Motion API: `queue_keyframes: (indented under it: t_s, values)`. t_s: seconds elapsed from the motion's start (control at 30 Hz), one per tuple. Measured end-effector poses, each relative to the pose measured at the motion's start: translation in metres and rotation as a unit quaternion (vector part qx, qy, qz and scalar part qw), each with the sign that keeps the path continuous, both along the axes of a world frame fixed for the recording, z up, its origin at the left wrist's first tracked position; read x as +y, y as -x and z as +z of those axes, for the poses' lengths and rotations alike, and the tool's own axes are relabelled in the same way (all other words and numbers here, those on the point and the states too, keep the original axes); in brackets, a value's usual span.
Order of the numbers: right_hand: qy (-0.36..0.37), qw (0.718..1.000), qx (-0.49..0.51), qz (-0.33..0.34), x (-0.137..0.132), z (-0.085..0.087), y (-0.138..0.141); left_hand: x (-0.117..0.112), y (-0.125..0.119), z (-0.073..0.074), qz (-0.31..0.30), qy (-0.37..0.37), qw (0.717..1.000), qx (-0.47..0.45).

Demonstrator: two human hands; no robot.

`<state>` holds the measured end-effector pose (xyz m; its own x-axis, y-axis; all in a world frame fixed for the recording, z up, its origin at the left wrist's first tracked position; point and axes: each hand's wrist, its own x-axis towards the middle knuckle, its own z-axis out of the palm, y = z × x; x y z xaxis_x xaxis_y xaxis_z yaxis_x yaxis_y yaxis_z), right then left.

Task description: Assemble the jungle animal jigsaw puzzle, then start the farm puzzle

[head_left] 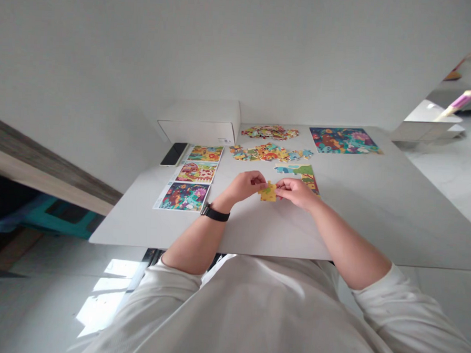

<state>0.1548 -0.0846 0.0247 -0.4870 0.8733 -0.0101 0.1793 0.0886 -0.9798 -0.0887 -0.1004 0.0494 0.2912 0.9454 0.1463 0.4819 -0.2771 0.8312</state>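
Observation:
Between my two hands is a yellow jigsaw puzzle piece (268, 193), close to the tabletop. My left hand (247, 186) pinches its left side with thumb and fingers. On its right side, my right hand (295, 193) is closed with the fingertips on the piece. Just beyond my right hand lies a partly joined puzzle section (307, 175) with green, blue and red parts, some of it hidden by that hand. Farther back, a row of loose puzzle pieces (270, 152) spreads across the table, with another heap of pieces (270, 132) behind it.
On the left lie three picture cards, among them a farm card (195, 172), beside a phone (174, 154). A white box (198, 130) stands against the wall. A finished dark-blue puzzle (345, 140) lies at the back right of the white table (395, 216).

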Motion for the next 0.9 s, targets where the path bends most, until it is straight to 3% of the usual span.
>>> queue_keyframes:
  t_s: [0.33, 0.5, 0.73, 0.9]
  values:
    - [-0.028, 0.998, -0.048, -0.003, -0.001, -0.005, 0.000, -0.001, -0.003, -0.001, -0.015, -0.011, 0.999, 0.039]
    - [-0.044, 0.997, -0.055, -0.039, 0.003, -0.007, 0.000, -0.001, -0.003, -0.004, 0.011, -0.085, 0.993, 0.077]
    - [-0.056, 0.992, -0.071, -0.089, 0.008, -0.008, -0.001, -0.005, -0.004, -0.002, -0.124, -0.186, 0.966, 0.131]
    - [-0.046, 0.993, -0.067, -0.082, 0.008, -0.008, -0.001, -0.005, -0.003, -0.002, -0.141, -0.208, 0.953, 0.167]
